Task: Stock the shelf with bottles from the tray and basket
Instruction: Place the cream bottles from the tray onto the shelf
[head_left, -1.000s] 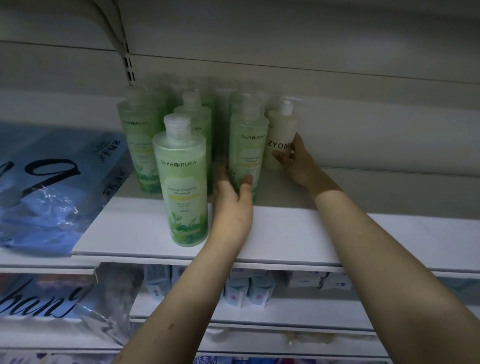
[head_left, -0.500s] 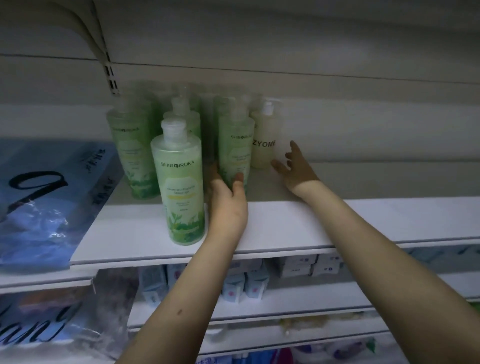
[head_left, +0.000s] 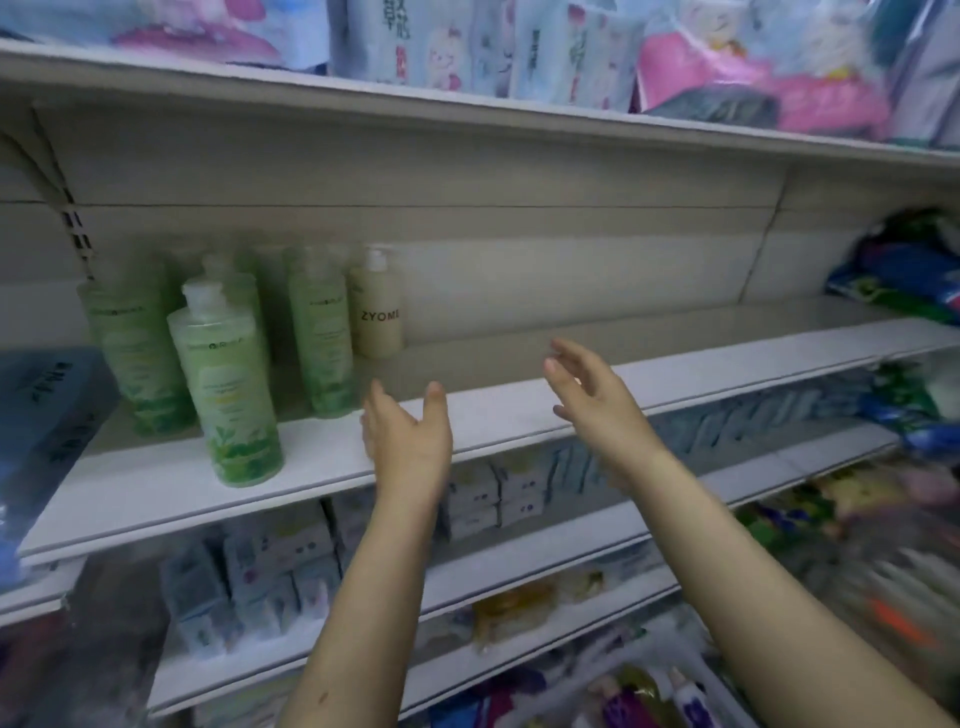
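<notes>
Several green bottles stand at the left of the white shelf (head_left: 519, 410), the nearest green bottle (head_left: 228, 389) out in front of the group. A cream bottle marked ZYOME (head_left: 376, 306) stands at the group's right end, near the back wall. My left hand (head_left: 408, 431) hovers in front of the shelf edge, fingers relaxed and holding nothing, just right of a green bottle (head_left: 322, 332). Farther right, my right hand (head_left: 592, 389) is also empty, fingers spread, apart from every bottle. No tray or basket shows.
The shelf runs bare to the right up to coloured packs (head_left: 904, 270) at the far end. Soft packs (head_left: 571, 47) fill the shelf above. Small boxes (head_left: 488, 493) line the shelf below. A blue package (head_left: 47, 415) lies at the left.
My right hand let go of the ZYOME bottle and my left hand left the green bottle. Both pulled back toward me and to the right. The view swung right and up.
</notes>
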